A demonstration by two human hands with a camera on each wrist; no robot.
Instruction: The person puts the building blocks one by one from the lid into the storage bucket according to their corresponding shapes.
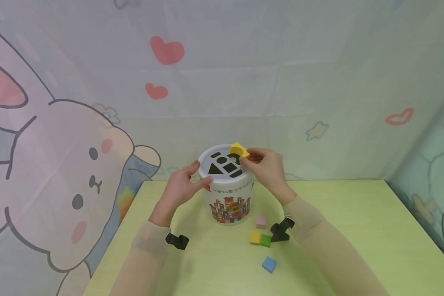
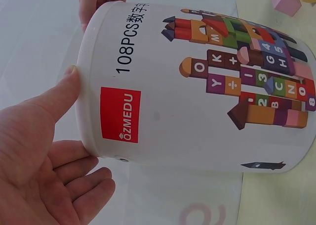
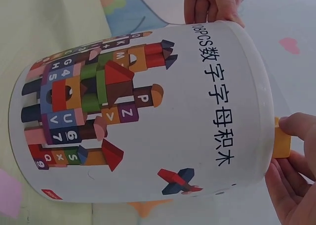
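A white bucket [image 1: 227,205] with a shape-sorter lid [image 1: 207,158] stands upright near the table's back edge. My left hand [image 1: 181,183] holds the rim from the left, thumb at the near side and fingers toward the far side; the left wrist view shows this hand [image 2: 49,151] at the lid's edge. Between thumb and fingers, my right hand [image 1: 266,166] pinches a yellow arch block [image 1: 238,149], tilted over the arch-shaped hole at the lid's far right. In the right wrist view, the block [image 3: 282,141] shows partly beyond the rim, next to the right hand [image 3: 296,170].
On the table [image 1: 340,209], in front of the bucket and to its right, lie a pink block [image 1: 260,222], a yellow block [image 1: 255,237], a green block [image 1: 265,240] and a blue block [image 1: 269,264]. A printed cloth [image 1: 244,82] hangs behind the table.
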